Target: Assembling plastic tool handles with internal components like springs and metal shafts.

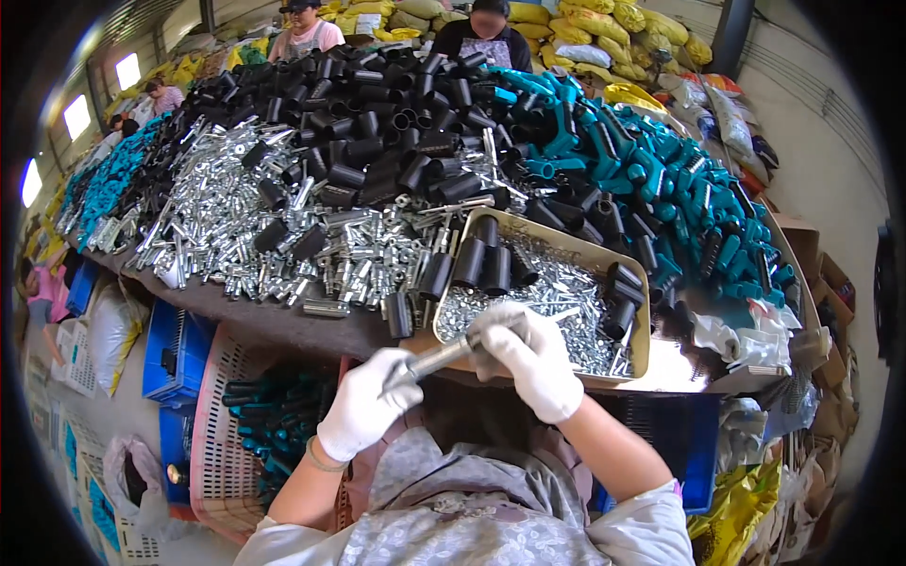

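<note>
Our left hand (366, 404) in its white glove is closed around one end of a shiny metal tube (436, 359). Our right hand (528, 357), gloved too, pinches the other end. We hold the tube just in front of a tan tray (638, 274) full of small silver bits (557, 292). Black tubes (483, 262) stand in the tray. Behind it lie big heaps of black, silver and teal parts (661, 170).

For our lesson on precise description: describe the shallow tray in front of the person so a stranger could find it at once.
Start at the long table heaped with black, silver and teal parts. At its near edge, just beyond the person's gloved right hand, lies the tray. It is the only beige, rimmed container on the table, holding small silver pieces with black tubes lined along its far side.
</note>
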`<state>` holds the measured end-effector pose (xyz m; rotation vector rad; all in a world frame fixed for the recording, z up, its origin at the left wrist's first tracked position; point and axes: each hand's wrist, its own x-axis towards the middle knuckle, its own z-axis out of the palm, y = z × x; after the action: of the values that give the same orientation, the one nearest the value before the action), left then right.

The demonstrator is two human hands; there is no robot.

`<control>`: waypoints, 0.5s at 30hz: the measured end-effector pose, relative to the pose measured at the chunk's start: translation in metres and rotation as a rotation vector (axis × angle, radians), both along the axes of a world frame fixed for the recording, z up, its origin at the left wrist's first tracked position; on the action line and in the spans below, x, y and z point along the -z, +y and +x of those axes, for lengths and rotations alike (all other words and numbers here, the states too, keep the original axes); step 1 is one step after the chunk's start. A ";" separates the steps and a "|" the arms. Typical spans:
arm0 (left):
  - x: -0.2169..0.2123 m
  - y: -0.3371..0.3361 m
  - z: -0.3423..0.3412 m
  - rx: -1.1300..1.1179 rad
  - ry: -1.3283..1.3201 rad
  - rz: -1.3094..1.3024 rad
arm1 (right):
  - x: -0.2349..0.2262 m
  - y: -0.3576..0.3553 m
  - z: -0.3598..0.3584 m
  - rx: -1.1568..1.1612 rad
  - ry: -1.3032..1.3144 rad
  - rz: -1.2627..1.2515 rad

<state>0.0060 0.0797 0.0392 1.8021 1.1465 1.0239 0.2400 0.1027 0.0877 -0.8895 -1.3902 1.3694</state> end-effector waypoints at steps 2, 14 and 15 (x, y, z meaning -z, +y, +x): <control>-0.004 -0.010 0.012 0.208 -0.020 -0.076 | 0.000 -0.015 0.005 -0.115 -0.272 0.014; 0.005 -0.033 0.043 0.188 0.062 0.292 | -0.025 0.143 0.086 0.420 -1.322 0.452; 0.004 -0.036 0.043 0.169 0.097 0.340 | -0.029 0.147 0.072 0.399 -1.396 0.394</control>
<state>0.0491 0.0434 0.0354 2.1959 0.8965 1.0893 0.3115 0.2497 0.1169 -1.8316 -2.1580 -0.0285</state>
